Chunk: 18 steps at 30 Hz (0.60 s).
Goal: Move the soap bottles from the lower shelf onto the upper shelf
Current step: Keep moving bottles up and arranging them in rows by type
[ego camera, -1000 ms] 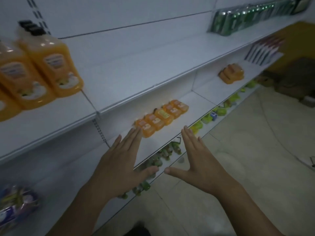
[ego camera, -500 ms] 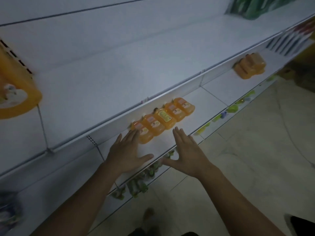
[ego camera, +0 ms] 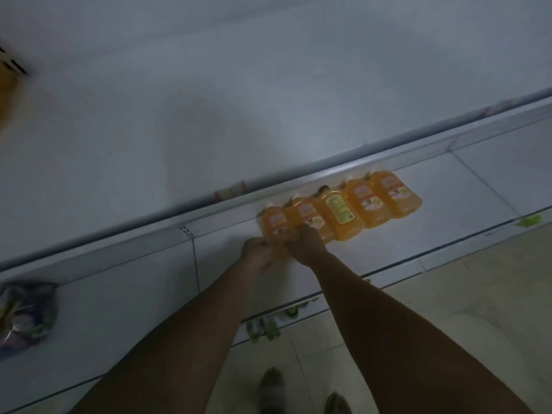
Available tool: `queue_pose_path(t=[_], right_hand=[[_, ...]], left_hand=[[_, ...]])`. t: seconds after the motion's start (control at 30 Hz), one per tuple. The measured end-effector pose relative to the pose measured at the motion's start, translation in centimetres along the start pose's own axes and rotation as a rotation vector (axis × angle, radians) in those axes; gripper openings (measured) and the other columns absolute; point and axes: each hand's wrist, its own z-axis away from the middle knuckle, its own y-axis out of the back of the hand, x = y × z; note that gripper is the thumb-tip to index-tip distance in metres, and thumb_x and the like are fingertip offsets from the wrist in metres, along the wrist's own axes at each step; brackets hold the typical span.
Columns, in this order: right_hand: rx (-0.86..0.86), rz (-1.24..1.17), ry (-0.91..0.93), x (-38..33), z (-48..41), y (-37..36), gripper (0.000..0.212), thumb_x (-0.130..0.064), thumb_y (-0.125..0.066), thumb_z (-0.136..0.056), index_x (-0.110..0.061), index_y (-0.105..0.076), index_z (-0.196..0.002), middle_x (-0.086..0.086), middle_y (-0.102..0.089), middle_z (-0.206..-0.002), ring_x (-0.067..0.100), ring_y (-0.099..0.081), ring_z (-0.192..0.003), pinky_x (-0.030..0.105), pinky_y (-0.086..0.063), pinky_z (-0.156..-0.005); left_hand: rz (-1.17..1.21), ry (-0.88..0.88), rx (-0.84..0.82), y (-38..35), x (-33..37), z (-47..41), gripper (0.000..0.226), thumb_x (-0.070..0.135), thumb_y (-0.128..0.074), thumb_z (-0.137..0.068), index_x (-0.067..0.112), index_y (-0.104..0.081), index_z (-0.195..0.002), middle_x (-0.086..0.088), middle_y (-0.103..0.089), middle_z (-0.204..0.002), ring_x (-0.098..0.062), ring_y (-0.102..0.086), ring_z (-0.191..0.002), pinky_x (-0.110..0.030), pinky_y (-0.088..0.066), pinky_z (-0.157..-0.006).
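Several orange soap bottles [ego camera: 367,204] stand in a row on the lower shelf [ego camera: 433,234], their tops hidden under the lip of the upper shelf [ego camera: 209,115]. Both my hands close around the leftmost bottle [ego camera: 274,224] of the row. My left hand [ego camera: 258,253] grips its left side near the base. My right hand [ego camera: 307,245] grips its right side, between it and the second bottle [ego camera: 309,213]. The view is dark and blurred, so the fingers are hard to make out.
An orange bottle edge [ego camera: 6,91] shows at the far left on the upper shelf. A crinkled bag [ego camera: 25,312] lies on the lower shelf at left. Small green items [ego camera: 265,327] sit on the bottom shelf. My shoes [ego camera: 301,392] stand on the tiled floor.
Both hands moved forward from open above the lower shelf to closing around the leftmost bottle. The camera tilted down and closer to the shelves.
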Motion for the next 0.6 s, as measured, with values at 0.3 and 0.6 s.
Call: queue_pose_path(t=[0.3, 0.6], right_hand=[[0.010, -0.055, -0.075, 0.9, -0.5, -1.9, 0.067, -0.049, -0.066, -0.079, -0.011, -0.052, -0.133, 0.017, -0.057, -0.134, 0.036, -0.061, -0.118, 0.042, -0.052, -0.100], [0.169, -0.364, 0.095, 1.8, 10.6, 0.3, 0.030, -0.024, -0.073, -0.092, -0.018, -0.069, -0.122, -0.005, -0.072, -0.109, 0.013, -0.067, -0.100, 0.020, -0.049, -0.081]], left_hand=[[0.229, 0.018, 0.115, -2.5, -2.7, -1.3, 0.008, 0.010, -0.082, -0.083, 0.015, -0.077, -0.085, -0.014, -0.078, -0.095, -0.033, -0.077, -0.086, -0.050, -0.064, -0.084], [0.278, -0.421, 0.214, -2.1, -4.3, 10.3, 0.043, 0.000, -0.087, -0.075, 0.027, -0.078, -0.108, 0.007, -0.080, -0.099, -0.019, -0.077, -0.097, -0.030, -0.063, -0.082]])
